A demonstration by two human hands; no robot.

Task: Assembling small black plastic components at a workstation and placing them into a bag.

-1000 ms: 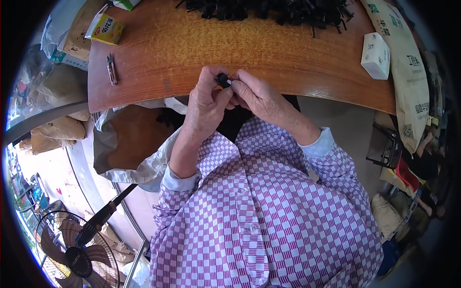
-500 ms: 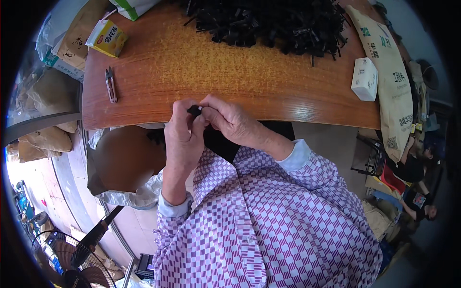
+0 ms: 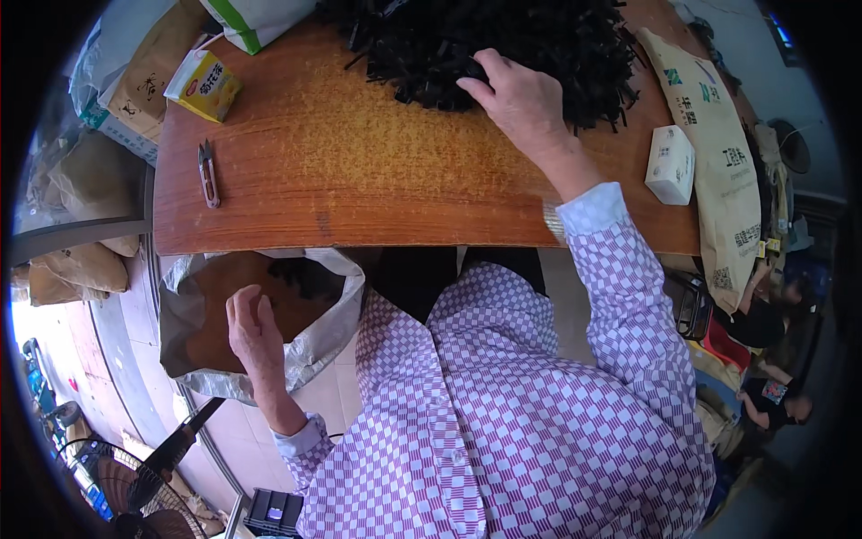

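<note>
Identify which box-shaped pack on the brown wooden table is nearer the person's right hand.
The white block-shaped pack beside the long beige sack at right; the yellow rectangular carton, at far left, is farther from the right hand.

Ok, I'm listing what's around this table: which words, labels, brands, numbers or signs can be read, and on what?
I won't copy wording, but print shows here:
Yellow-and-white carton: large dark characters, red emblem.
Long beige sack: green emblems, dark characters, square code; finer lines too small.
White box: faint print, too small.
Brown paper bag: dark mark.
Pale box: teal print, too blurred.
</note>
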